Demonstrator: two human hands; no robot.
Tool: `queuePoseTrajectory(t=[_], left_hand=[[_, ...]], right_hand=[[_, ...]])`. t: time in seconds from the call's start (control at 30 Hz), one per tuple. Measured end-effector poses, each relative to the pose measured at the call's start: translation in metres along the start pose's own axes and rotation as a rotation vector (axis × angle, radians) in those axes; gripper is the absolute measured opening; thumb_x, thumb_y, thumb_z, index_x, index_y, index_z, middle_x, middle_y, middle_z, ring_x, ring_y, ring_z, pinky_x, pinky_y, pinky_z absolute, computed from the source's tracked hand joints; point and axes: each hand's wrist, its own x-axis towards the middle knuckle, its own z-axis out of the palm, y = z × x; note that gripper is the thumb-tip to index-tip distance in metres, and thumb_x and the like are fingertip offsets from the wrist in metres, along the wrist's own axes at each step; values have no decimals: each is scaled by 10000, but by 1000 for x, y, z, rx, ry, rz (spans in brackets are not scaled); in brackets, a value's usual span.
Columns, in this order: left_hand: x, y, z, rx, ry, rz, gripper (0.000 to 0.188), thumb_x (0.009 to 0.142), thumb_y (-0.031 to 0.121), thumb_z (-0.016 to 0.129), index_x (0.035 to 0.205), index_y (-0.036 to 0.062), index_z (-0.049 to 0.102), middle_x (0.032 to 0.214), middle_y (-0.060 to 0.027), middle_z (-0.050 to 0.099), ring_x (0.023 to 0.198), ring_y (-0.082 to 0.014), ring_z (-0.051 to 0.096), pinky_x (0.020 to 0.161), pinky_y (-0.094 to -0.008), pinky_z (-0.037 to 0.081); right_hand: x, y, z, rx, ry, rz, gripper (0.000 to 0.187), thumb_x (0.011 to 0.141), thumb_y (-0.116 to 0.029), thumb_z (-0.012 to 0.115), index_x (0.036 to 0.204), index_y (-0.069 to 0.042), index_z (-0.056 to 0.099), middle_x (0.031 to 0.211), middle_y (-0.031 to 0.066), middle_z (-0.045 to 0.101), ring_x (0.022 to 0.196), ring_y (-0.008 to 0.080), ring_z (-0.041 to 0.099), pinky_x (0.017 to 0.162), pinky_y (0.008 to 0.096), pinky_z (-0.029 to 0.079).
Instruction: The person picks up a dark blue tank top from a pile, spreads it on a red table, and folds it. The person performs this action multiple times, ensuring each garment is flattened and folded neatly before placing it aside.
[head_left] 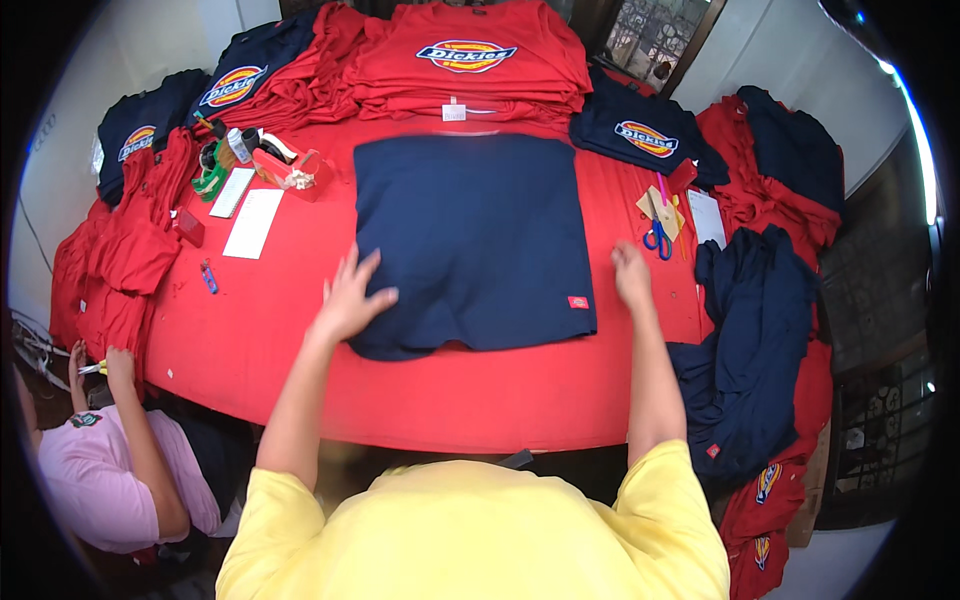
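Observation:
A navy folded T-shirt point(470, 240) lies in front of me on the red tabletop, a small red label point(578, 302) near its lower right corner. Spread over the shirt's left edge is my left hand point(350, 298), open, thumb and fingertips on or just above the fabric. Just right of the shirt, apart from its edge, my right hand point(630, 275) has its fingers curled together; whatever they may hold is hidden. Blue-handled scissors point(657, 238) lie near that hand, beside a brown paper piece point(655, 208).
Piles of red shirts point(470, 60) and navy shirts point(650, 125) line the far edge. Loose navy garments point(755, 340) heap at right. A red tape dispenser point(295, 175), white paper point(252, 223) and blue thread snips point(208, 277) sit left. A co-worker in pink point(110, 480) handles red cloth with yellow-handled scissors.

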Motion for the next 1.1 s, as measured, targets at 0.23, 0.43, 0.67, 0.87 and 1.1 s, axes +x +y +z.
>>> queuePoseTrajectory(t=[0.23,0.43,0.67,0.87,1.1], left_hand=[[-114,-41,16,-216,280,17,530,793,142,732,1294,76,571,1380,-143,485,1305,-308,427,1080,-396,360],[-113,-39,24,-250,378,27,378,770,31,703,1144,34,646,1101,-124,628,1065,-294,565,938,-371,448],[-95,-18,16,-161,513,88,314,692,-107,578,986,3,580,891,-135,580,864,-298,599,780,-379,489],[-112,-47,15,-173,831,-118,280,673,-175,471,875,15,505,779,-103,509,687,-226,511,671,-331,454],[-115,-54,39,-336,602,-180,228,760,-20,652,952,13,533,810,-95,559,727,-204,544,686,-337,460]], right_hand=[[-104,-25,-1,-294,241,-152,400,882,-263,617,1248,-102,594,1299,93,553,1276,283,419,1070,534,273],[-163,-95,7,-108,-90,-249,395,770,-340,726,1100,-135,657,1146,118,533,1104,310,470,936,478,352],[-138,-123,30,272,93,-325,111,753,-73,579,863,-57,574,996,114,550,992,324,493,877,455,366],[-114,-49,-15,-120,554,-262,162,706,-20,580,859,-68,557,983,128,536,970,336,494,851,444,383],[-147,-53,10,-37,68,-282,390,725,-46,593,1110,-105,621,1192,119,547,1160,303,459,1000,422,343]])
